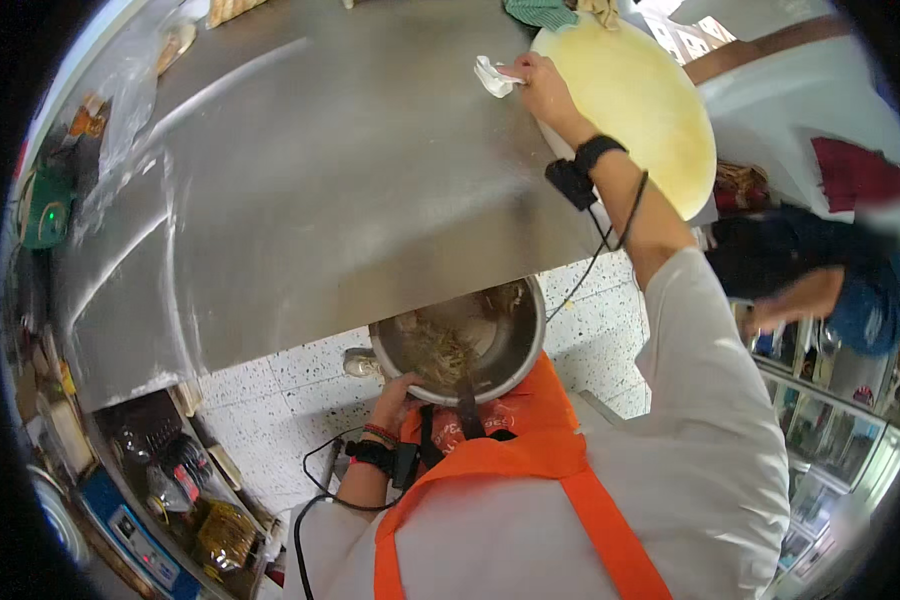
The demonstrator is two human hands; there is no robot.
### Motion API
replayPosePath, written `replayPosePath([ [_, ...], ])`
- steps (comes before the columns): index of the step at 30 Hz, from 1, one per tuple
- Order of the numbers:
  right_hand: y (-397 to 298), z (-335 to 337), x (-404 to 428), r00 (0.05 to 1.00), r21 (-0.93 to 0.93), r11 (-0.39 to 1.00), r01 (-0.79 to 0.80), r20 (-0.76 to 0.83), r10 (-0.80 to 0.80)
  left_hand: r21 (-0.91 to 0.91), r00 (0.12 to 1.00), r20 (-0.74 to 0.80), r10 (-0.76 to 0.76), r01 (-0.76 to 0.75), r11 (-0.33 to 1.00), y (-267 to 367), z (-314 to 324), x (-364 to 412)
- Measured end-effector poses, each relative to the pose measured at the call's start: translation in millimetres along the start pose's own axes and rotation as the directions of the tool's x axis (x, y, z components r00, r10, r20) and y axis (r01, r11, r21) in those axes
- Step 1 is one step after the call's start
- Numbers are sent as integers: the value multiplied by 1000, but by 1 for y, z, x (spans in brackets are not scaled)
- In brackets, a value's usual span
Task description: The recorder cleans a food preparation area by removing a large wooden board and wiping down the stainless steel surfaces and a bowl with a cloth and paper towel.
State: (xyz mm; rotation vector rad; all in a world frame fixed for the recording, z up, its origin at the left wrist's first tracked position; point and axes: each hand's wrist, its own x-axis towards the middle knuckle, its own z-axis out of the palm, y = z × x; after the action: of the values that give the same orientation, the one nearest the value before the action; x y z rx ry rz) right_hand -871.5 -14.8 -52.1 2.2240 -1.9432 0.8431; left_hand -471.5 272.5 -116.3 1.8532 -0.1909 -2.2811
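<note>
With my left hand [396,401] I grip the near rim of a round metal pot [538,330], held against my orange apron [555,390] just below the table edge. Inside it lie greenish-brown shredded scraps [446,356]. A dark flat strip [468,409], perhaps a utensil handle, crosses the pot's near rim. My right hand [544,82] reaches to the far right of the stainless steel table [360,172]. Between its fingers is a crumpled white tissue or cloth [495,76]. Beside that hand is a large round yellowish cutting board [637,97].
Green cloth [541,11] lies at the board's far edge. Clear plastic [131,97] covers the table's left end. A shelf of packaged goods [225,532] is at lower left. Another person [802,277] stands at right, near glass cabinets [832,420]. Cables hang from both my wrists.
</note>
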Motion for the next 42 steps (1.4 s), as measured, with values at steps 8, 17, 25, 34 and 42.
replayPosePath([
  [8,-38,-3,-65,972,-182,979,92,229,-49,-111,998,60,9,-2,994,-42,10,14],
  [17,-178,-42,-198,899,355,921,-160,438,-12,-141,994,82,66,-54,989,-50,11,24],
  [25,-126,46,-35,979,53,998,-32,202,20,-280,980,45,192,-172,944,-61,-2,0],
  [34,-301,33,-184,889,399,912,100,376,-262,-396,953,-122,276,-302,867,-68,-35,-19],
  [42,-337,62,-130,966,239,968,78,221,-133,-448,965,-210,155,-236,863,-76,-99,-48],
])
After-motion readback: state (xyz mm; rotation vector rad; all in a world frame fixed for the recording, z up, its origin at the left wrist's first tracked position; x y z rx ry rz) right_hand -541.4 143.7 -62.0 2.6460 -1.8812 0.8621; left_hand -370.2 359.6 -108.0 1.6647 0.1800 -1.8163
